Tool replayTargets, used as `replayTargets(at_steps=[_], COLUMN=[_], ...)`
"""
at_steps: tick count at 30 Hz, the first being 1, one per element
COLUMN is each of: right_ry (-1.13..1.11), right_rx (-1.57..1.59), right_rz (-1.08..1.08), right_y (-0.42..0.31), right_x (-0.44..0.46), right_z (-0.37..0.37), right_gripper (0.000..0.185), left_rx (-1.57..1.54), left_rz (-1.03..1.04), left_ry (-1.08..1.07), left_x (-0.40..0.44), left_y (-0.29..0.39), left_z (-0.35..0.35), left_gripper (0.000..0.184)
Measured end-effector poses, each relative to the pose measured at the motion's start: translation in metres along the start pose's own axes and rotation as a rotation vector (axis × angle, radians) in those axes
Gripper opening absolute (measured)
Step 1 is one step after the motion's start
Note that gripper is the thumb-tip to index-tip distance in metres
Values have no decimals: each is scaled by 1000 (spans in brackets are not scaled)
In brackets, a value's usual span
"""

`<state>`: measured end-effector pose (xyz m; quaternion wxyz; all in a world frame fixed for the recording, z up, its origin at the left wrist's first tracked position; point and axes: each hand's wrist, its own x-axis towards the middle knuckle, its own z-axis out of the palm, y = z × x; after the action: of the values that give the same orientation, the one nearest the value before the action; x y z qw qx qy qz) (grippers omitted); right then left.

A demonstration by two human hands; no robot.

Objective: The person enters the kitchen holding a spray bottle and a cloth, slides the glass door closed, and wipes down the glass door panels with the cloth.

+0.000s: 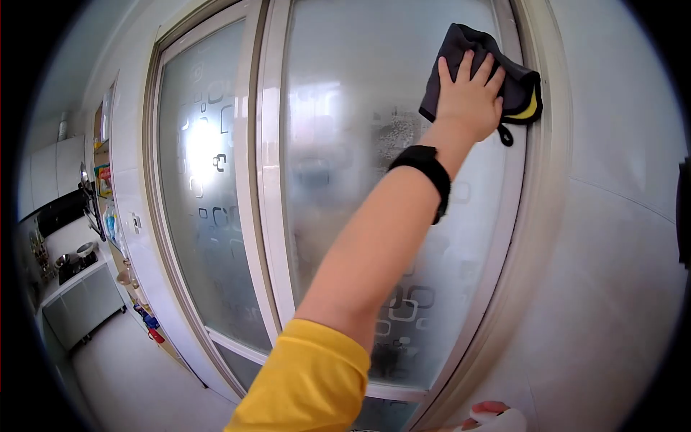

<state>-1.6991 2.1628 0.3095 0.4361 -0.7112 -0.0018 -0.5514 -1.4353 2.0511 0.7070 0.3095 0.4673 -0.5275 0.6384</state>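
My left hand (pixel 469 97) presses a dark grey cleaning cloth (pixel 461 45) with a yellow underside against the upper right of a frosted glass door panel (pixel 338 144). Its fingers are spread over the cloth, which overlaps the door's right frame. A small black loop hangs from the cloth's lower corner. The left arm has a black wristband (pixel 425 169) and a yellow sleeve (pixel 309 374). Low at the right, my right hand (pixel 489 408) is partly in view, its fingers curled round a smooth white object (pixel 504 422), mostly cut off by the bottom edge.
A second glass panel (pixel 205 180) with a rounded-square pattern stands at the left. Beyond it are a narrow shelf (pixel 119 237) with assorted goods and a kitchen counter (pixel 79 277) with a stove. A tiled wall (pixel 612 237) runs along the right.
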Motion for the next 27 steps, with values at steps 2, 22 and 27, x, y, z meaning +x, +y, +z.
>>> replayTargets(at_steps=[2, 22, 27], right_ry=[15, 44, 144], right_rx=[-19, 98, 84], right_rz=[1, 12, -207], right_y=[2, 3, 5], right_x=[-1, -10, -13], right_z=[-3, -17, -6], right_gripper=[68, 71, 74], left_rx=[56, -85, 28], left_rz=[102, 142, -2], left_ry=[-61, -27, -45], left_x=[-10, -65, -100], left_y=[-46, 2, -70], left_z=[-21, -9, -52], left_gripper=[47, 44, 44])
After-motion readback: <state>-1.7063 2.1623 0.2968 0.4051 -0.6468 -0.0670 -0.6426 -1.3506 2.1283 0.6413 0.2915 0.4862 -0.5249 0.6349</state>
